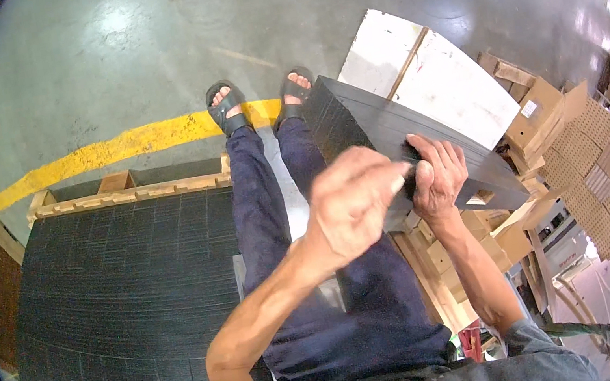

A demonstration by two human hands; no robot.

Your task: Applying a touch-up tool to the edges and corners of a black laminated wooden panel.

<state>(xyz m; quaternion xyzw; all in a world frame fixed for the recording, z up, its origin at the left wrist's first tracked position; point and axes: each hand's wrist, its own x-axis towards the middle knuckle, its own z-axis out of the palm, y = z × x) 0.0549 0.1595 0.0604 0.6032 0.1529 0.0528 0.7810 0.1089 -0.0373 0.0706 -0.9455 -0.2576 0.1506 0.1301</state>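
A stack of dark grey flat panels point(358, 122) rests tilted over my right thigh, its end face towards my sandalled feet point(226, 107). My right hand point(438, 173) grips the stack's near edge, fingers curled over the top. My left hand point(350, 199) hovers just left of it, above the stack's near end, fingers bent and loosely apart, holding nothing that I can see. My legs in dark blue trousers point(270, 220) run up the middle of the view.
A large pile of dark ribbed sheets point(123, 299) lies on a wooden pallet point(130, 194) at my left. White boards point(430, 75) lie on the concrete floor beyond the stack. Cardboard boxes and perforated brown sheets point(595, 160) crowd the right. A yellow floor line point(115, 147) crosses near my feet.
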